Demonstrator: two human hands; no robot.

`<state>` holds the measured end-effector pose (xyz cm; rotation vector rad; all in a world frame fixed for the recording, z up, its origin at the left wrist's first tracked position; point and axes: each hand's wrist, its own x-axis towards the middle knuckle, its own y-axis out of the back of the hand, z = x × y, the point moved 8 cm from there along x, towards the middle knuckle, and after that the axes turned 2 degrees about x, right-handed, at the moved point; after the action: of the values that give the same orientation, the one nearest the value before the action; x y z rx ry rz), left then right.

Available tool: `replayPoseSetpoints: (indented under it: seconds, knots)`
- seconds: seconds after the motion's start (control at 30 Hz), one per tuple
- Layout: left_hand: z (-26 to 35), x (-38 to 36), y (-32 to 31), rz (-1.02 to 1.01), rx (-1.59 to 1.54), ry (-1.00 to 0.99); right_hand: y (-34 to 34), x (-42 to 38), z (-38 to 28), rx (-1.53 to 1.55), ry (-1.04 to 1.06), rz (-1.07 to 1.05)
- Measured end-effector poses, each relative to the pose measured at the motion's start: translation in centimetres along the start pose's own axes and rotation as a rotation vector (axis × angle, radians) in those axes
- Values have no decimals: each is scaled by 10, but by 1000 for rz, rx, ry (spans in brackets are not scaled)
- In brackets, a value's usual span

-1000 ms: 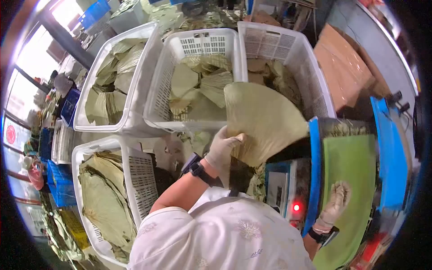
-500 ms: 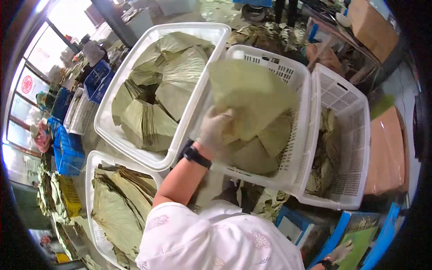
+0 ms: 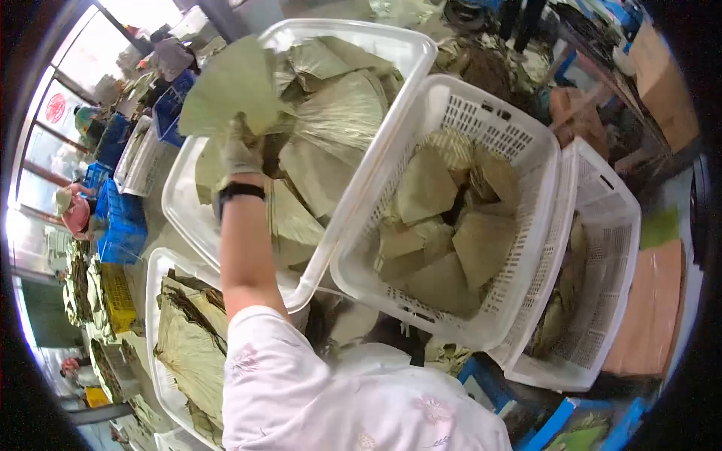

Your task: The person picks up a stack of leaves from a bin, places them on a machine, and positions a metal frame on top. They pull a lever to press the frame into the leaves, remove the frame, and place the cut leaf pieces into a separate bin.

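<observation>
My left hand (image 3: 244,152), gloved and with a dark band at the wrist, is closed on the lower edge of a dried lotus leaf (image 3: 228,89), a broad, flat, pale green fan shape. It holds the leaf over the left side of a large white tub (image 3: 197,234). Inside that tub, folded dried leaves (image 3: 342,113) lie in overlapping stacks arranged in a ring. To the right, a white slotted basket (image 3: 535,169) has smaller stacks of folded leaves (image 3: 429,186) around a dark gap. My right hand is out of view.
Another slotted basket (image 3: 618,225) adjoins on the right, beside a brown cardboard box (image 3: 639,308). A white tub (image 3: 155,301) with larger leaves stands lower left. Blue crates (image 3: 124,225) and other people (image 3: 75,213) are farther left. A green leaf (image 3: 579,438) shows at bottom right.
My left hand has carried the leaf from above the slotted basket leftward to above the large tub. My right hand, earlier on a green leaf at bottom right, has left view.
</observation>
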<state>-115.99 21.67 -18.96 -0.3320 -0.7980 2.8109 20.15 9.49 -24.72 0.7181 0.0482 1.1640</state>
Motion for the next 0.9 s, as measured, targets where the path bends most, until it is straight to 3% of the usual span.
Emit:
replayPoseSetpoints:
  seconds: [0.03, 0.1, 0.27, 0.3, 0.33, 0.37, 0.4, 0.43, 0.5, 0.53, 0.57, 0.6, 0.67, 0.7, 0.73, 0.77, 0.83, 0.9]
  knots:
    - [-6, 24, 18, 1, 65, 18, 24, 3, 5, 63, -24, 9]
    - [-52, 78, 48, -317, -190, 345, 62, 9, 2, 224, -66, -42]
    - [-62, 9, 39, 75, 255, 260, 155, 18, -4, 322, -178, -181]
    - [-60, -9, 32, 109, 299, 254, 114, 12, 3, 315, -118, -106]
    - [-66, 10, 42, 97, 235, 269, 72, 6, 6, 317, -51, -30]
    - [-72, 31, 55, 87, 172, 284, 78, 0, 15, 297, -64, -46]
    - [-74, 47, 67, -12, 147, 234, 85, 3, 14, 527, -113, -96]
    - [-77, 39, 60, -26, 155, 246, 99, 7, 7, 761, -162, -141]
    - [-64, 14, 30, -197, 252, 100, 146, 4, 1, 910, -262, -76]
    - [-58, -24, 2, -327, 281, 68, 164, 7, -1, 1065, -349, -1]
    - [-55, -64, -20, -332, 281, 64, 170, 13, -9, 1069, -353, -3]
    - [-53, -104, -44, -377, 380, 26, 195, 22, -19, 876, -203, 180]
    - [-57, -148, -63, -529, 492, -69, 276, 37, -59, 963, -29, 351]
    - [-61, -188, -76, -541, 551, -110, 339, 40, -88, 1247, 2, 345]
    - [-65, -231, -90, -533, 636, -127, 374, 38, -120, 1305, 97, 341]
    - [-77, -258, -96, -655, 614, -132, 403, 38, -144, 1363, 198, 342]
    - [-117, -300, -90, -729, 576, 72, 417, 22, -215, 1566, 442, 243]
    - [-153, -348, -92, -768, 524, 209, 442, -3, -271, 1541, 651, 199]
